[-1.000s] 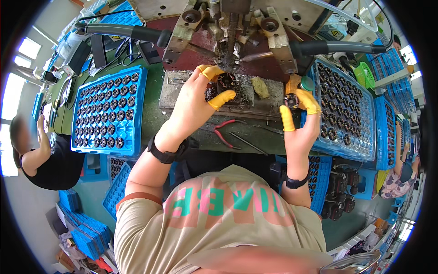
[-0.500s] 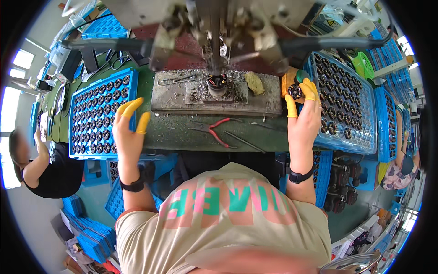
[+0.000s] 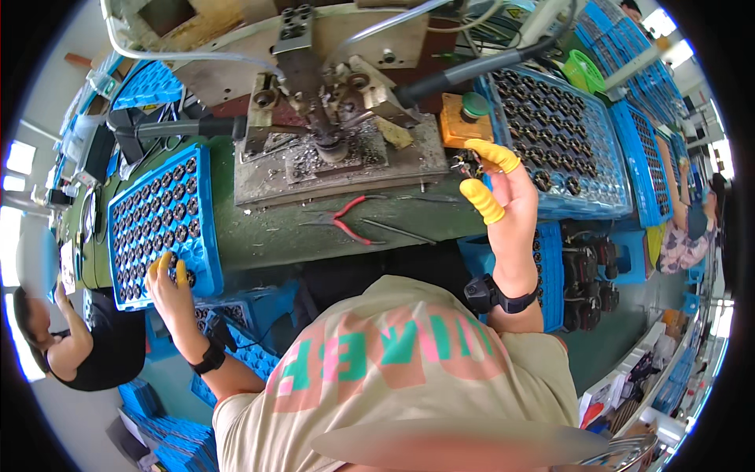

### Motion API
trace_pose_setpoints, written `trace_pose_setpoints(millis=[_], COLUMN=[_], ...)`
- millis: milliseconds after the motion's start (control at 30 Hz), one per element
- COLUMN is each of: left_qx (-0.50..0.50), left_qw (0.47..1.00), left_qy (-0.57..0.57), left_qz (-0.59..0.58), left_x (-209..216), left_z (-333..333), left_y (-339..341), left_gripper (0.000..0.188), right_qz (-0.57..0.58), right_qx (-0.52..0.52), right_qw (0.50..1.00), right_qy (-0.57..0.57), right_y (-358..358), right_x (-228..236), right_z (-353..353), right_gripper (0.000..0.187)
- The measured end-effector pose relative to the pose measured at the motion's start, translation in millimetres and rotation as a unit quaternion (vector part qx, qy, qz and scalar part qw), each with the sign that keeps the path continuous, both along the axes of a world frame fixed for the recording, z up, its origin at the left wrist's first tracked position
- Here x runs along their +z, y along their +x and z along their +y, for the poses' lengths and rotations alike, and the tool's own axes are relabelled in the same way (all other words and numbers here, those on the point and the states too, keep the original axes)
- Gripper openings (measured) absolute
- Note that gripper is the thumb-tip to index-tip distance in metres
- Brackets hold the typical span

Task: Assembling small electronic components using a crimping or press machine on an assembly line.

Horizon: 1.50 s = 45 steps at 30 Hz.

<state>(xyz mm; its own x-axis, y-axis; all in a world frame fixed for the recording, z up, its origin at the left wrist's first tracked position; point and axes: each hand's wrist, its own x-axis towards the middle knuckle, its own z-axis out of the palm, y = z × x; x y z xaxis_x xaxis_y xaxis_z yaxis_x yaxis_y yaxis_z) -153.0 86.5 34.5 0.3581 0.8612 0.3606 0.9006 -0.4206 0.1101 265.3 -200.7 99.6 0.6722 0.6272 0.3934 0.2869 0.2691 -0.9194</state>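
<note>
My right hand [image 3: 511, 189], in yellow finger cots, pinches a small round black wound motor part [image 3: 469, 164] between thumb and fingers, just in front of an orange box [image 3: 462, 130] with a green round top. My left hand [image 3: 171, 295], also in yellow finger cots, reaches into the near right corner of the left blue tray [image 3: 206, 228]. Its fingers close round a round black part [image 3: 189, 278] there, partly hidden beneath them. Between my hands stands a press machine [image 3: 314, 102]; its tool is down over a round metal holder [image 3: 331, 149] on a chip-strewn steel base [image 3: 393, 179].
Red-handled pliers [image 3: 344, 219] and a thin metal rod [image 3: 399, 231] lie on the green bench before the base. A yellowish pad [image 3: 395, 133] rests on it. At right stands another tray [image 3: 598, 177] of black parts. A person [image 3: 86, 338] sits at far left.
My left hand has gone from open above the tray's right edge to its near corner, closing on a part. The right hand has drawn back from the orange box with its part. The view has tilted.
</note>
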Motion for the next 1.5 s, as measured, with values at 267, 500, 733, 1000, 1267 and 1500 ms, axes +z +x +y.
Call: trace_pose_setpoints(millis=[267,500,733,1000,1267,1500], left_qx=[-0.017,-0.061,-0.034,0.038,0.026,0.006], left_qw=[0.999,0.997,0.998,0.991,0.987,0.985], left_qy=[-0.028,-0.042,-0.034,-0.065,-0.061,-0.057], left_qz=[0.008,0.011,0.043,0.107,0.149,0.163], left_x=[-6,-13,-6,-14,-13,-16], left_z=[-1,17,27,48,71,80], left_y=[-12,-23,-23,-46,-38,-35], left_gripper=[0.033,0.034,0.038,0.042,0.044,0.042], right_qz=[0.033,-0.006,-0.045,-0.020,0.089,0.085], right_qx=[0.045,-0.066,-0.417,-0.467,-0.478,-0.450], right_qw=[0.998,0.998,0.895,0.683,0.553,0.558], right_qy=[0.033,-0.002,-0.153,-0.562,-0.677,-0.692], right_y=[-9,2,109,93,33,18], right_x=[3,23,-30,-253,-303,-321], right_z=[-22,-73,-259,-412,-446,-452], right_gripper=[0.052,0.050,0.039,0.044,0.042,0.038])
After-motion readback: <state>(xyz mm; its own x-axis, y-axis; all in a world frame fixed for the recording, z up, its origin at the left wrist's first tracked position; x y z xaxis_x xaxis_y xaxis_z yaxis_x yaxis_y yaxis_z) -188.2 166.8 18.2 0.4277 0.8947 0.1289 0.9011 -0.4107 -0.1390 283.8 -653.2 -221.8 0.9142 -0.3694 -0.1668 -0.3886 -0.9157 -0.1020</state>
